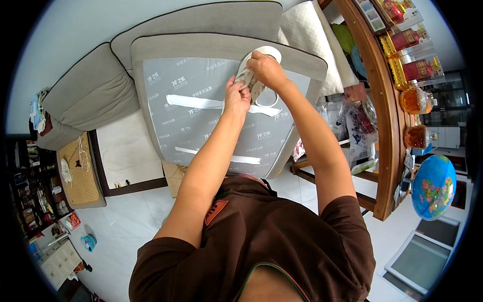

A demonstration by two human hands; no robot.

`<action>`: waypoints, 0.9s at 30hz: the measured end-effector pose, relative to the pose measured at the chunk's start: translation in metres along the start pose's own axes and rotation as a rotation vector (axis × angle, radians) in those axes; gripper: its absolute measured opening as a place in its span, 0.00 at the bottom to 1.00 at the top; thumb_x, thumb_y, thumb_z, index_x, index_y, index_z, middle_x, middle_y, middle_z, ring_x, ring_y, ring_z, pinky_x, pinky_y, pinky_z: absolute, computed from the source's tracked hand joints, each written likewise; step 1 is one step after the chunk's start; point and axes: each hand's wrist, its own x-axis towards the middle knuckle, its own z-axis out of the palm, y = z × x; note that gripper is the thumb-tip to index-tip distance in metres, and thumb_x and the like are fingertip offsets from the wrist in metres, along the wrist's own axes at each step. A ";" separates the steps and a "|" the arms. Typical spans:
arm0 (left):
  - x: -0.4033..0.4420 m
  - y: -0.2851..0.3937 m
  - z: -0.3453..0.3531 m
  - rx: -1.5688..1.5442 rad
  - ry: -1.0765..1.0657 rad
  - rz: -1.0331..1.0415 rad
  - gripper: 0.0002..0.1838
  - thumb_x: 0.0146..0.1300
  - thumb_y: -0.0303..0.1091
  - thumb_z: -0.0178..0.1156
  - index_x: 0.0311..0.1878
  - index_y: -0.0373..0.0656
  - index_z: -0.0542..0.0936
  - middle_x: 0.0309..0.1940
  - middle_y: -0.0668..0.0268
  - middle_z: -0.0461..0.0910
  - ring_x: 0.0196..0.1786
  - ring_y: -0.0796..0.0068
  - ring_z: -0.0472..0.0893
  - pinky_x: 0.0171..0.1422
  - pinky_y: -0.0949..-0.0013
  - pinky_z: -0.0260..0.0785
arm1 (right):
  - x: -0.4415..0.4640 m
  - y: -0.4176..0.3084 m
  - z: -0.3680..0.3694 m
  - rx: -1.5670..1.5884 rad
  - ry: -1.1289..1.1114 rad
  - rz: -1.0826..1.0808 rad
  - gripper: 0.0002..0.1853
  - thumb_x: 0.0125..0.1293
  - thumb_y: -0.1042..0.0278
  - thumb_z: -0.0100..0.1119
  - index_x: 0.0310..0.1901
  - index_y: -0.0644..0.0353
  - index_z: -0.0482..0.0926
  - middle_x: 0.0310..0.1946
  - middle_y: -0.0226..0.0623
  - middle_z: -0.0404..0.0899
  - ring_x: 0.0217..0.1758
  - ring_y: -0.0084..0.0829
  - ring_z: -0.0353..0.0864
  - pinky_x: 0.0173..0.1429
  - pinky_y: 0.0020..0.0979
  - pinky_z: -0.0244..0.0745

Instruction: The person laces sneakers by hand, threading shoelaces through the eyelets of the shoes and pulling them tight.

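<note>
A white-and-beige shoe (272, 51) is held in front of me, over a grey cushion (181, 128) whose printed underside faces up. My left hand (237, 96) is closed on the near side of the shoe. My right hand (267, 71) has its fingers bent and pressed together at the shoe's upper part, hiding much of it. Just below the right hand is a thin white loop (267, 106); I cannot tell whether it is a lace or part of something else. White strips (193, 102) lie across the cushion's underside.
Grey sofa backrests (196, 22) stand behind the cushion. To the right, a wooden shelf (385, 166) bears bottles (416, 100) and boxes, with a globe (433, 187) beside it. At left are a white-topped low table (128, 151) and a woven mat (80, 173).
</note>
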 end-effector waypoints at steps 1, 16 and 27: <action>0.000 0.000 0.001 0.009 -0.005 0.007 0.30 0.61 0.20 0.50 0.66 0.55 0.60 0.40 0.65 0.70 0.21 0.78 0.66 0.21 0.76 0.57 | 0.000 0.001 0.000 0.042 0.003 0.008 0.07 0.52 0.77 0.62 0.34 0.58 0.80 0.38 0.36 0.75 0.41 0.41 0.81 0.45 0.38 0.78; -0.001 0.001 0.002 0.012 0.000 0.007 0.30 0.60 0.19 0.51 0.65 0.54 0.60 0.39 0.64 0.71 0.21 0.78 0.66 0.21 0.76 0.56 | 0.000 -0.001 -0.006 0.114 0.044 0.063 0.02 0.55 0.71 0.60 0.31 0.55 0.82 0.36 0.33 0.77 0.43 0.37 0.80 0.46 0.38 0.77; -0.004 0.002 0.005 0.018 0.003 0.010 0.29 0.60 0.20 0.52 0.65 0.53 0.61 0.39 0.65 0.71 0.21 0.78 0.67 0.21 0.76 0.56 | -0.010 -0.011 -0.004 -0.047 0.149 0.034 0.04 0.53 0.74 0.58 0.32 0.59 0.79 0.35 0.38 0.76 0.42 0.40 0.79 0.46 0.39 0.77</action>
